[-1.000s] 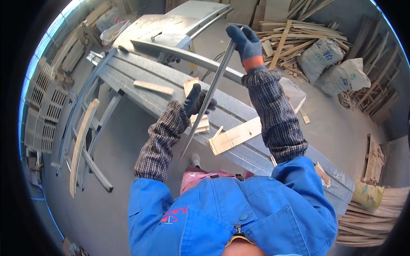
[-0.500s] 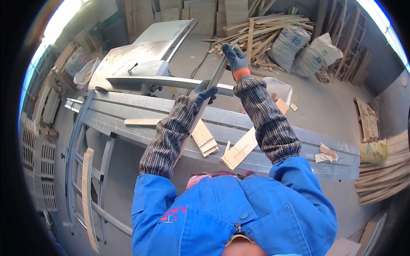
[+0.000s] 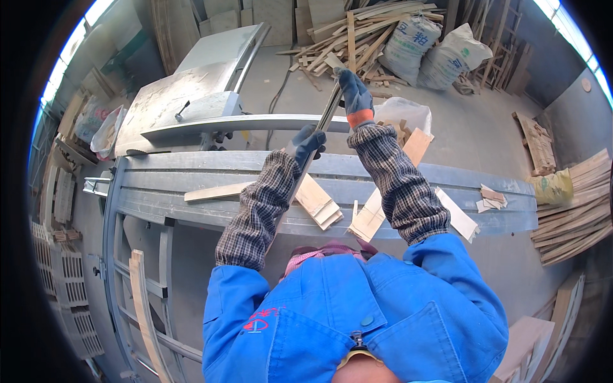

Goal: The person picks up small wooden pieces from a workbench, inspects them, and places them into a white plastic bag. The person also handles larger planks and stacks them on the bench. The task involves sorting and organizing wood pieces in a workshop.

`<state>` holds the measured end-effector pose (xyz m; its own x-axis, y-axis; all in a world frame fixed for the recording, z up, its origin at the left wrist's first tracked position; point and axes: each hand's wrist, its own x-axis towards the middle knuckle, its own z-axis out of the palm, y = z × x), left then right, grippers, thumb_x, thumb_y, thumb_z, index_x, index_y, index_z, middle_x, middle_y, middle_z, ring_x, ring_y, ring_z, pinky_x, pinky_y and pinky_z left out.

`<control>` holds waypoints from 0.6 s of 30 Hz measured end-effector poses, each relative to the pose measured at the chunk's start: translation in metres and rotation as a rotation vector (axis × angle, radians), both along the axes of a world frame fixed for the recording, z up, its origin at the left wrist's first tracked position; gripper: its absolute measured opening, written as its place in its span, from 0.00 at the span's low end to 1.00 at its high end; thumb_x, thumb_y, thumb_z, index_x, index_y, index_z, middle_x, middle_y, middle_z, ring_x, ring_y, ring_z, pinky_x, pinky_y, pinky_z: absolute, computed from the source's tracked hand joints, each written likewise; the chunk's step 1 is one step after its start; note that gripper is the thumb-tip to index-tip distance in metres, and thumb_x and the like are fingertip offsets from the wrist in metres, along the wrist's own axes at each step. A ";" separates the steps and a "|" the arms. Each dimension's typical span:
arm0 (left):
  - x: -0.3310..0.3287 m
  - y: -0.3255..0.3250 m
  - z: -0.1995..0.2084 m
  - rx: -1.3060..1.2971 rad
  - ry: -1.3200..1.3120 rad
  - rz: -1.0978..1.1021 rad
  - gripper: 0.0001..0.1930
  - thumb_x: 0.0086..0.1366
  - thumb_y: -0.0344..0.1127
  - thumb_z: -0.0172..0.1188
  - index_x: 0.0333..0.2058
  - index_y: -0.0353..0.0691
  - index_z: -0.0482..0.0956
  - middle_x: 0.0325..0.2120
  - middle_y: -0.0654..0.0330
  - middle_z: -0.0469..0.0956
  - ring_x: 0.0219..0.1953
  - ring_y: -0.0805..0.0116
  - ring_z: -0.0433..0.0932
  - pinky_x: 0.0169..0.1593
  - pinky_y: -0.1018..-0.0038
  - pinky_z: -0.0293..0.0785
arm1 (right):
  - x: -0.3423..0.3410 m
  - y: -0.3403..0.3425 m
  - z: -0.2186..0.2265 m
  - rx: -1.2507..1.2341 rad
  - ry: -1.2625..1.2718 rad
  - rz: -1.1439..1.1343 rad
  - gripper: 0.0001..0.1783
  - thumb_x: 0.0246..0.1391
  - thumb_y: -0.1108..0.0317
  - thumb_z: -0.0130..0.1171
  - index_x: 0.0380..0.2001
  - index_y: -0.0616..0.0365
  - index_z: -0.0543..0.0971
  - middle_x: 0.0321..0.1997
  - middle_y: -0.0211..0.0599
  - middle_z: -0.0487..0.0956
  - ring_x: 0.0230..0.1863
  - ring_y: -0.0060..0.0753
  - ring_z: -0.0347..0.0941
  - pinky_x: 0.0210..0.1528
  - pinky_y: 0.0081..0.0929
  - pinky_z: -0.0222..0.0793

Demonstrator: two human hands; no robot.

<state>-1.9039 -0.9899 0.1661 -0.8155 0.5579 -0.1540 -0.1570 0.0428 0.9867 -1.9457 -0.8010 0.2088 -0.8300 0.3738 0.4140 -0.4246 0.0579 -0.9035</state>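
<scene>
My left hand (image 3: pixel 306 142), in a dark grey-blue work glove, is closed around long thin wooden strips (image 3: pixel 330 107) held together and slanting from far right down toward my body. My right hand (image 3: pixel 355 94), in a matching glove with an orange cuff, grips the far end of the strips. Their lower end passes behind my left forearm. Under them lies a grey metal sliding table (image 3: pixel 408 191). On it rest short stacked boards (image 3: pixel 317 203), another pale board (image 3: pixel 371 214), a narrow strip (image 3: pixel 217 191) and a white-faced piece (image 3: pixel 457 214).
A table saw bed (image 3: pixel 172 105) stands beyond at left, with a metal fence (image 3: pixel 255 122) across it. Scrap wood (image 3: pixel 357 32) and white sacks (image 3: pixel 415 45) are heaped at the back. Curved strips (image 3: pixel 575 217) are stacked at right. A metal frame (image 3: pixel 115 255) is at lower left.
The view has shifted, showing more of the boards on the right. Both hands stay on the strips, which are now seen more edge-on, with several layers visible.
</scene>
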 end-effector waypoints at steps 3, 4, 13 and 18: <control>-0.002 -0.003 -0.003 0.017 -0.020 -0.005 0.38 0.59 0.63 0.61 0.58 0.40 0.67 0.41 0.58 0.76 0.42 0.67 0.77 0.45 0.71 0.75 | -0.001 0.002 -0.005 0.005 0.023 -0.017 0.26 0.63 0.47 0.55 0.49 0.59 0.80 0.45 0.33 0.81 0.46 0.25 0.73 0.54 0.22 0.66; -0.001 -0.005 -0.002 0.021 -0.026 -0.007 0.37 0.59 0.62 0.61 0.57 0.40 0.68 0.41 0.58 0.76 0.42 0.67 0.77 0.45 0.71 0.75 | 0.002 -0.001 -0.002 0.011 0.018 -0.026 0.25 0.62 0.47 0.55 0.48 0.59 0.80 0.44 0.33 0.81 0.45 0.25 0.73 0.53 0.22 0.66; 0.013 -0.016 0.018 -0.090 -0.003 0.039 0.29 0.62 0.55 0.58 0.53 0.38 0.72 0.37 0.59 0.76 0.41 0.69 0.76 0.45 0.72 0.72 | 0.011 -0.001 -0.006 0.005 -0.038 -0.102 0.19 0.60 0.54 0.55 0.41 0.59 0.82 0.33 0.29 0.81 0.35 0.22 0.72 0.42 0.23 0.69; 0.008 -0.021 0.011 -0.159 0.133 0.051 0.33 0.61 0.58 0.61 0.51 0.33 0.74 0.32 0.60 0.77 0.36 0.73 0.73 0.43 0.76 0.69 | 0.010 0.009 -0.020 0.040 -0.159 -0.107 0.16 0.60 0.62 0.53 0.44 0.62 0.81 0.34 0.30 0.82 0.33 0.21 0.73 0.38 0.20 0.69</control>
<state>-1.8957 -1.0113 0.1775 -0.8611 0.4927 -0.1255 -0.0313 0.1950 0.9803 -1.9361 -0.7923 0.1889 -0.8427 0.4490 0.2970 -0.2659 0.1325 -0.9548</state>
